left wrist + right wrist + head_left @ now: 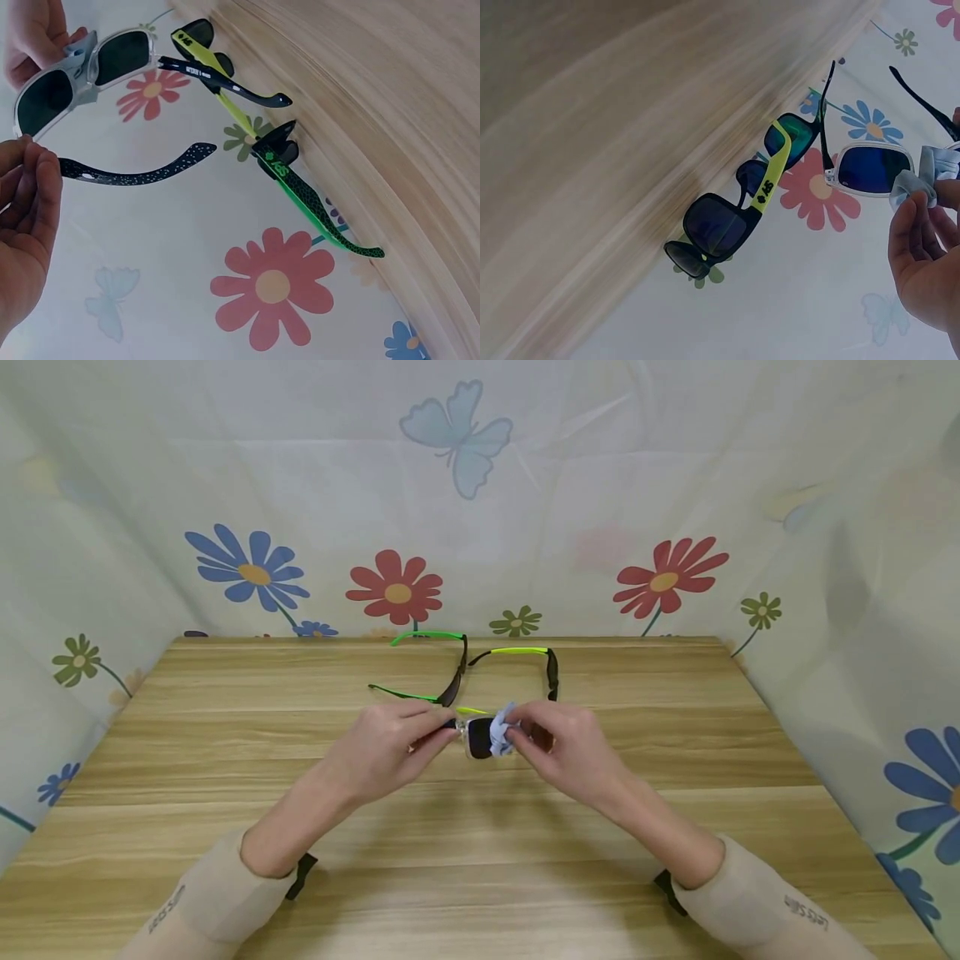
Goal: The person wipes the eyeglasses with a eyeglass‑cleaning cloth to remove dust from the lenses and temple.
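Above the table, a pair of clear-framed sunglasses (480, 740) with dark lenses and black speckled temples is held up between both hands. My left hand (390, 745) pinches it at one outer corner, by the hinge. A crumpled light-blue cloth (913, 184) is pinched in the fingers of my right hand (572, 750). The cloth lies against the frame around the nose bridge and partly covers a lens. In the left wrist view, both temples of the sunglasses (124, 57) are unfolded and point away from the lenses.
Behind the hands on the wooden table (645, 693) lie two more pairs with unfolded temples: black sunglasses with green temples (452, 687), and beside them sunglasses with yellow temples (552, 670). A flower-printed curtain (555, 527) hangs along the table's back and sides.
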A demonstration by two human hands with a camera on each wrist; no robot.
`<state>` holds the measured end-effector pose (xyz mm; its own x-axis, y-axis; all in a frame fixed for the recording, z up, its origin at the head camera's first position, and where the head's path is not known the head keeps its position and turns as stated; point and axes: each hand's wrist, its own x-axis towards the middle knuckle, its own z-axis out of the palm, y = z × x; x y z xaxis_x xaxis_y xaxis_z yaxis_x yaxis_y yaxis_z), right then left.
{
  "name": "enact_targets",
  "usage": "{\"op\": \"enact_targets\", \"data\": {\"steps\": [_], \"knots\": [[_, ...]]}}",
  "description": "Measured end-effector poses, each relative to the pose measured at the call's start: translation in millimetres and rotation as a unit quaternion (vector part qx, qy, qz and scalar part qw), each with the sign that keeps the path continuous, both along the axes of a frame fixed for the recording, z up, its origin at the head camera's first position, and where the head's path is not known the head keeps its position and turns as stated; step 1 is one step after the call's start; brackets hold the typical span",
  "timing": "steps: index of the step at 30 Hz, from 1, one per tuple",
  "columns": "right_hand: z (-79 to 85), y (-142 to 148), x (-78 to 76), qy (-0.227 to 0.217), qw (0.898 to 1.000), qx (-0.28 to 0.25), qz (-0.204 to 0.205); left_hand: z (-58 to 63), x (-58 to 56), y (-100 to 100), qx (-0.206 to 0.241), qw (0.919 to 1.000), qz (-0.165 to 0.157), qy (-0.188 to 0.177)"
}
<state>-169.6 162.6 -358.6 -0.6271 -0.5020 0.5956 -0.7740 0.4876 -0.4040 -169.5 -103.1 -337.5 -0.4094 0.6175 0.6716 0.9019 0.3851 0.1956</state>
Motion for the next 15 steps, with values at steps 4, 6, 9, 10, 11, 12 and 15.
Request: {"op": "enact_targets", "data": {"steps": [4, 6, 9, 10, 11, 12, 15], "knots": [[-0.2, 3.6, -1.4, 0.000, 1.000, -0.003, -0.004, 0.2, -1.5, -2.9, 0.003, 0.9999, 0.010, -0.009], [-0.7, 6.4, -2.8, 0.001, 1.000, -0.007, -0.006, 0.0, -2.2, -4.5, 0.003, 0.9998, 0.016, -0.010], [-1.1, 10.4, -5.2, -0.001, 1.000, -0.010, -0.010, -0.4, -3.3, -6.3, 0.004, 0.9997, 0.020, -0.012], [-1.2, 11.5, -5.8, -0.003, 1.000, -0.010, -0.010, -0.7, -3.8, -6.9, 0.004, 0.9997, 0.022, -0.011], [-1.3, 12.5, -6.3, -0.006, 1.000, -0.010, -0.011, -0.9, -4.2, -7.5, 0.004, 0.9997, 0.022, -0.011], [-1.3, 13.3, -6.7, -0.009, 1.000, -0.008, -0.011, -1.2, -4.6, -8.1, 0.004, 0.9997, 0.023, -0.011], [-1.3, 14.8, -7.9, -0.019, 1.000, 0.001, -0.014, -1.7, -5.6, -9.8, 0.011, 0.9995, 0.027, -0.013]]}}
